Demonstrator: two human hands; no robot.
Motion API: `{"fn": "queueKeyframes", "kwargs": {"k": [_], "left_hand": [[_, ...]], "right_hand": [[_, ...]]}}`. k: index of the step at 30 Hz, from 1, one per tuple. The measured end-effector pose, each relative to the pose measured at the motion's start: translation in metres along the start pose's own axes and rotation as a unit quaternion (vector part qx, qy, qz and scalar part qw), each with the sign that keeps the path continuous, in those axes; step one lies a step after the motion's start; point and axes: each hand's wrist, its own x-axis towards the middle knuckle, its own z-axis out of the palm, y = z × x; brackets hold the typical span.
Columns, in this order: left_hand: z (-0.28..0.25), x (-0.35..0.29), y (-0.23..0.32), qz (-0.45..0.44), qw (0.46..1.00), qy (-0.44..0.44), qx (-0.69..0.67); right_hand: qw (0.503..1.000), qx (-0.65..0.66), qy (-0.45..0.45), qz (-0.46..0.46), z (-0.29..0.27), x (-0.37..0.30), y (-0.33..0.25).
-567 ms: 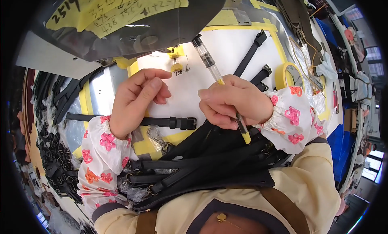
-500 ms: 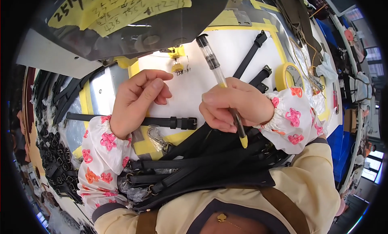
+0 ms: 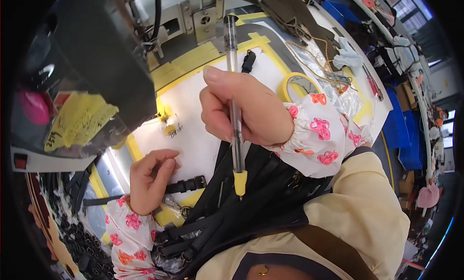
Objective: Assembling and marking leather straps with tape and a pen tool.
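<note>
My right hand point(image 3: 251, 106) is closed around a clear pen point(image 3: 232, 48), raised above the white work surface point(image 3: 188, 101). The pen stands nearly upright, its dark cap end up and its tip pointing down; yellow tape point(image 3: 240, 183) wraps the lower end. Lower to the left, my left hand point(image 3: 151, 178) has its fingers loosely curled and nothing between them. Beside its wrist lies a black strap with a buckle point(image 3: 188, 184), partly hidden by the hand. A heap of black straps point(image 3: 261, 183) lies below both hands, against my body.
A dark machine head point(image 3: 96, 48) overhangs the left side, bearing yellow notes point(image 3: 79, 120). Small yellow guides point(image 3: 166, 118) sit beneath it. Right of my right hand are a roll of yellow tape point(image 3: 284, 89) and crumpled clear plastic point(image 3: 348, 100). Blue bins point(image 3: 411, 144) stand beyond the table.
The view has swung, so the machine shows further left. My right hand still grips the pen, now more upright and higher in view. My left hand keeps its curl beside the strap.
</note>
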Motion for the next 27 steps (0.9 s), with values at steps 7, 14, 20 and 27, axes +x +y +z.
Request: {"fn": "queueKeyframes", "kwargs": {"k": [7, 14, 20, 27], "left_hand": [[-0.003, -0.008, -0.002, -0.006, 1.000, 0.009, 0.007], [-0.001, -0.002, 0.002, 0.000, 1.000, 0.002, 0.030], [-0.008, -0.014, -0.001, 0.000, 0.998, 0.028, 0.055], [-0.018, -0.015, -0.021, 0.241, 0.963, 0.054, 0.109]], "right_hand": [[0.956, -0.123, 0.211, -0.163, -0.056, -0.033, -0.042], [0.785, -0.213, 0.485, -0.321, -0.178, -0.126, -0.046], [0.658, -0.266, 0.636, -0.303, -0.235, -0.164, 0.012], [0.446, -0.720, 0.370, -0.382, -0.273, -0.190, 0.037]]}}
